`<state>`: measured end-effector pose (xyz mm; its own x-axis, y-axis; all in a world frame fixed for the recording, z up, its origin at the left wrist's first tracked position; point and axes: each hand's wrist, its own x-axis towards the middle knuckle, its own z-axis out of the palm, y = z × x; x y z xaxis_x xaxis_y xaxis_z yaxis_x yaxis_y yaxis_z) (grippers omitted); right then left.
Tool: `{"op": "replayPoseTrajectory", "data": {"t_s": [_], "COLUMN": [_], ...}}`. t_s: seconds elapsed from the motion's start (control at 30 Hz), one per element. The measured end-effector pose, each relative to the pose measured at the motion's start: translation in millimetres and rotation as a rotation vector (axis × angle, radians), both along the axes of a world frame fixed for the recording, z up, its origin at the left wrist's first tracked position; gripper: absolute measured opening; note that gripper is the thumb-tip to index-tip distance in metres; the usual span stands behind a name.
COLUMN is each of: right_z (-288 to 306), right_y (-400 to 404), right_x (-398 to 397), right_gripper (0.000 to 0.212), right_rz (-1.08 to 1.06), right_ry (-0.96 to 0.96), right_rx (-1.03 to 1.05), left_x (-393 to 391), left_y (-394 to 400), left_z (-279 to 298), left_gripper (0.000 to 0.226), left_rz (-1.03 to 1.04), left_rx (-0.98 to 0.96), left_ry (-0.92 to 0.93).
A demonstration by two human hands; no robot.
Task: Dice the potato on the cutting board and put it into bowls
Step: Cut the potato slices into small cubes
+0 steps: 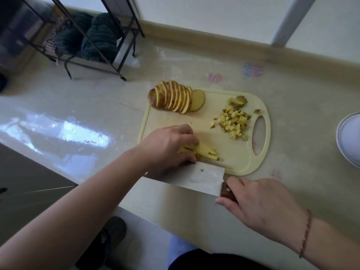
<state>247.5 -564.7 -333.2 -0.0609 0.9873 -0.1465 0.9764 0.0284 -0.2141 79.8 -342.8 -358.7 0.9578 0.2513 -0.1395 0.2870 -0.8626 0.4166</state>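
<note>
A pale yellow cutting board (224,152) lies on the counter. At its far left corner leans a row of potato slices (173,99). A heap of diced potato (232,121) lies near the board's handle hole. My left hand (167,147) curls over a bundle of potato strips (206,152) at the board's near side and holds them down. My right hand (261,203) grips the brown handle of a cleaver (196,175), whose broad blade lies across the board's near edge beside the strips.
A white bowl (349,137) shows partly at the right edge. A black wire rack (87,41) holding dark cloth stands at the back left. The counter's front edge runs just below the board, with floor and a slipper beneath.
</note>
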Motion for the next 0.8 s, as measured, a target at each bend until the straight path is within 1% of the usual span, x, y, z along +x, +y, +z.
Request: {"op": "replayPoseTrajectory", "data": {"t_s": [0.1, 0.23, 0.37, 0.47, 0.53, 0.6, 0.63, 0.67, 0.73, 0.8], "right_z": [-4.9, -4.1, 2.4, 2.7, 4.7, 9.7, 13.6, 17.8, 22.1, 20.8], "right_y": [-9.5, -25.3, -48.2, -68.6, -76.7, -78.8, -77.0, -74.1, -69.4, -64.5], "right_x": [7.7, 24.5, 52.5, 74.4, 81.9, 84.1, 82.7, 80.1, 74.6, 71.1], "right_gripper": [0.05, 0.06, 0.062, 0.052, 0.046, 0.044, 0.045, 0.047, 0.052, 0.054], "right_rz": [0.037, 0.058, 0.049, -0.05, -0.123, -0.206, -0.278, -0.369, -0.511, -0.557], "right_ry": [-0.002, 0.008, -0.001, 0.101, 0.165, 0.196, 0.23, 0.278, 0.363, 0.386], "right_rx": [0.073, 0.109, 0.118, 0.064, 0.073, 0.103, 0.106, 0.098, 0.055, 0.053], "left_x": [1.4, 2.7, -1.0, -6.5, -12.0, -19.5, -23.3, -27.3, -35.1, -38.4], "left_y": [3.9, 6.8, 6.5, 5.8, 3.6, 0.3, -2.0, -5.1, -14.5, -26.3], "left_z": [-4.6, -7.6, -11.5, -15.1, -15.3, -14.7, -14.7, -14.6, -16.5, -21.9], "left_gripper": [0.046, 0.043, 0.046, 0.051, 0.057, 0.06, 0.055, 0.045, 0.026, 0.022], "left_rz": [-0.063, -0.081, -0.035, 0.001, 0.07, 0.187, 0.232, 0.253, 0.223, 0.177], "left_rx": [0.099, 0.146, 0.113, 0.051, -0.016, -0.069, -0.068, -0.05, 0.013, 0.09], "left_ry": [-0.01, -0.056, -0.126, -0.154, -0.169, -0.197, -0.228, -0.277, -0.372, -0.368]}}
